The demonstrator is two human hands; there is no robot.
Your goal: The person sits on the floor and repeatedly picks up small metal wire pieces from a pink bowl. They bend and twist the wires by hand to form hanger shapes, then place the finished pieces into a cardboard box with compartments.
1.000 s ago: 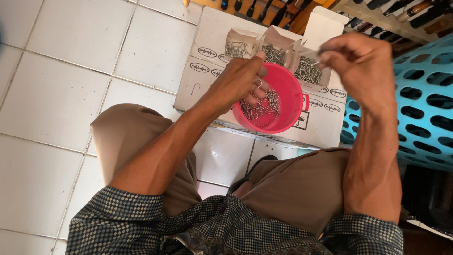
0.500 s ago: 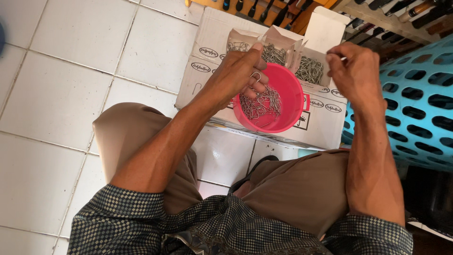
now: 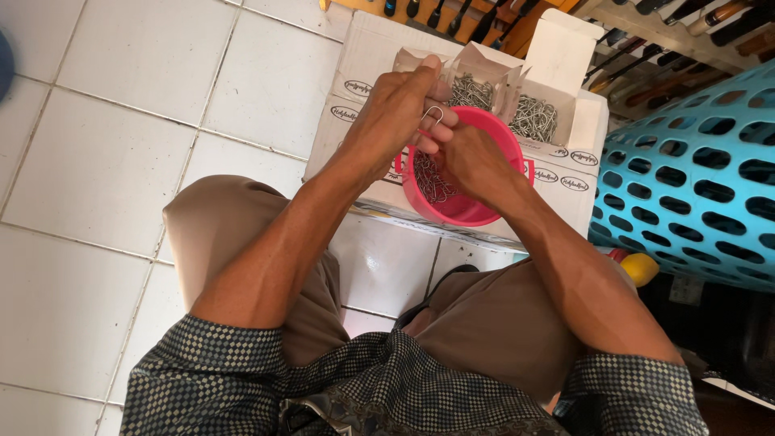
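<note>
A white tiled floor (image 3: 105,161) fills the left of the view, with a turquoise perforated basket (image 3: 702,178) at the right. Between them sits a white cardboard box (image 3: 363,56), bearing a pink plastic bowl (image 3: 460,208) of small metal wire hooks (image 3: 434,179). Above the bowl, the left hand (image 3: 395,113) pinches one bent wire clip (image 3: 433,115) between its fingertips. The right hand (image 3: 472,157) touches it, fingers curled; what it grasps cannot be told.

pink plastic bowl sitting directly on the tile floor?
No, the pink plastic bowl rests on top of a white cardboard box, beside open packets of small metal wire pieces.
</note>
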